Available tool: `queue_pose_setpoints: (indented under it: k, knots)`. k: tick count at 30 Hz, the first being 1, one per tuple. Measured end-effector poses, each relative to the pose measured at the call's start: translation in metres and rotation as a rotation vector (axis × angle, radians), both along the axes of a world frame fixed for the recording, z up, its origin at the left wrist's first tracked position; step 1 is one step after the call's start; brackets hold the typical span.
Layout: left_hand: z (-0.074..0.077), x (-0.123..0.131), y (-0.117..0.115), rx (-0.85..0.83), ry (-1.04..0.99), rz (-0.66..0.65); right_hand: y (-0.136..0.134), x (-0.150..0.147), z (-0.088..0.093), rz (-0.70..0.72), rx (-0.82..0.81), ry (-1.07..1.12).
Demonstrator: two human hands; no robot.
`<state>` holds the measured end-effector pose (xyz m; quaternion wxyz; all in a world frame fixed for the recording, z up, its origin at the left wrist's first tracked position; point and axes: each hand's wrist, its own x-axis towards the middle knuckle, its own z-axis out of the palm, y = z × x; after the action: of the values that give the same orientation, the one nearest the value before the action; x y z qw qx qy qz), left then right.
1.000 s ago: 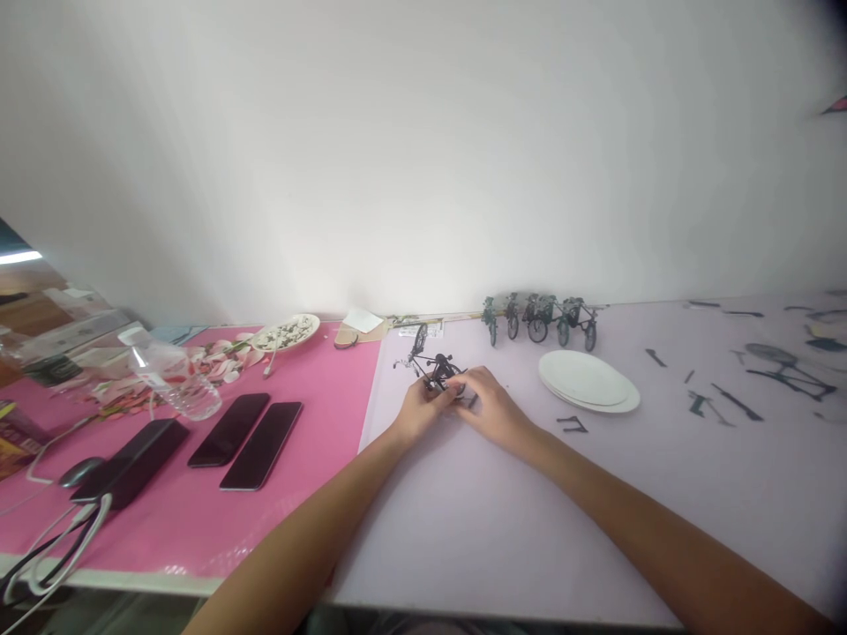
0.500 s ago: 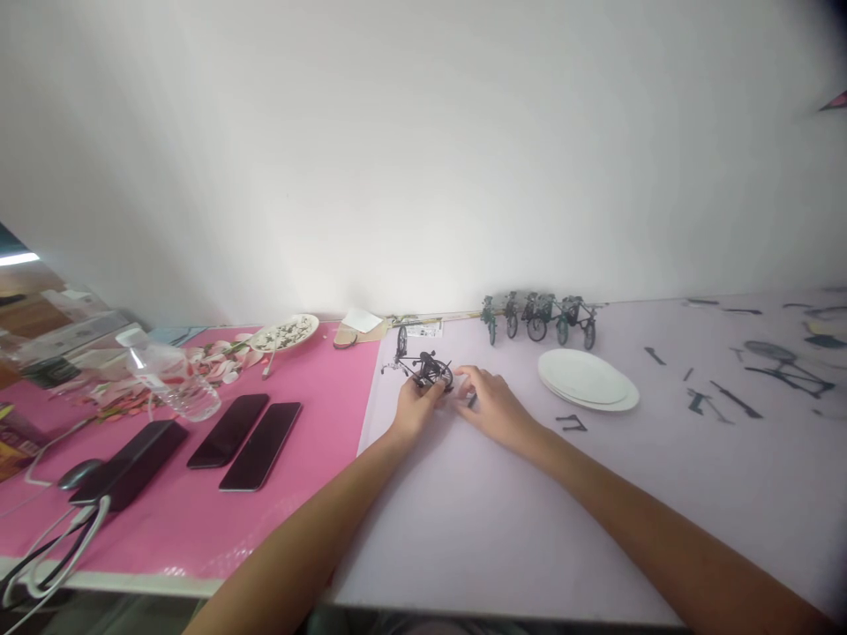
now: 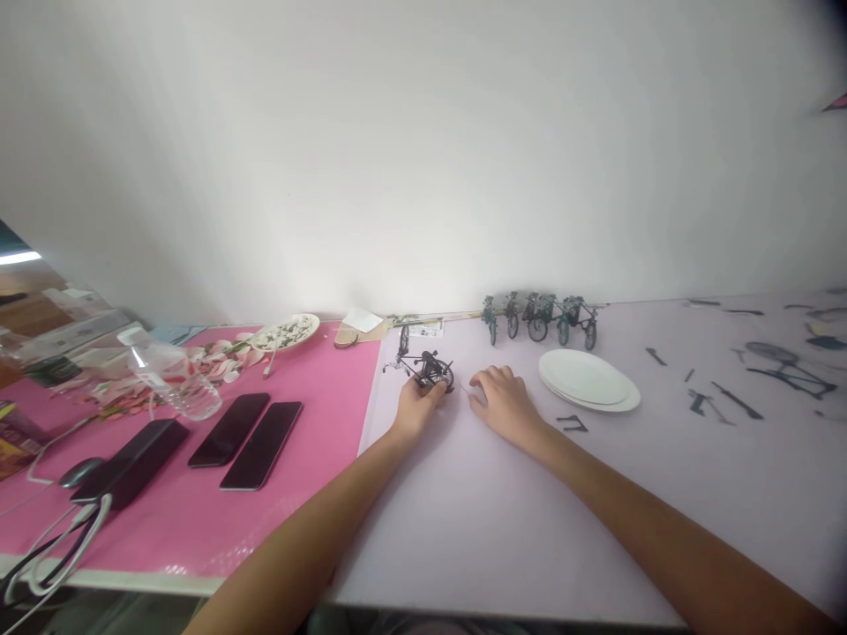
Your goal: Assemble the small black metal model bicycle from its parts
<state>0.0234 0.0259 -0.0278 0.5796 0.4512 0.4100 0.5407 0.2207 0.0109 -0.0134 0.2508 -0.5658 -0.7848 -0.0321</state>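
A small black model bicycle (image 3: 433,366) is tilted in my left hand (image 3: 416,407), whose thumb and fingers close on it near one wheel. Just right of it, my right hand (image 3: 504,401) hovers over or rests on the pale cover, fingers curled with a gap between thumb and fingertips. A thin pale line shows near those fingertips, too faint to identify. Several finished-looking model bicycles (image 3: 539,319) stand in a row by the wall. White plates (image 3: 588,379) lie stacked to the right, beside a small black bracket-like part (image 3: 573,424).
Dark loose parts (image 3: 738,399) are scattered at the right. On the pink cover (image 3: 311,450) at the left are two phones (image 3: 261,445), a black power strip (image 3: 129,463) with cables, a plastic bottle (image 3: 168,375) and a patterned plate (image 3: 286,333) near petals.
My right hand has shifted slightly right, away from the held bicycle, and the dark bit by its fingers no longer shows. My left hand keeps its hold, almost unmoved.
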Motion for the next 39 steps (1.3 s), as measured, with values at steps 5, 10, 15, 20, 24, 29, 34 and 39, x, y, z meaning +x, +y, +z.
queue_pose_setpoints:
  k: [5,10,15,20,24,29,34,39]
  knots:
    - [-0.001,0.000,0.000,0.013,0.044,0.005,0.003,0.003,0.000,0.010,0.002,-0.040]
    - [0.001,0.000,0.000,0.007,0.026,0.002,0.005,0.002,0.002,0.059,0.012,-0.047]
    - [0.001,0.000,-0.001,0.018,0.016,-0.003,0.006,0.003,0.000,0.068,0.017,-0.075]
    - [-0.002,-0.001,0.001,0.067,0.006,0.069,0.010,0.001,-0.005,0.078,-0.037,0.122]
    - [-0.002,-0.001,0.002,0.071,-0.027,0.158,0.006,-0.004,0.004,0.146,-0.166,0.467]
    - [0.005,-0.002,0.001,0.042,-0.049,0.172,-0.010,-0.012,0.023,0.195,-0.525,0.679]
    - [0.009,-0.005,-0.001,0.042,-0.063,0.209,-0.017,-0.017,0.026,0.272,-0.632,0.773]
    - [0.011,-0.007,-0.004,0.039,-0.076,0.212,-0.014,-0.019,0.020,0.318,-0.690,0.808]
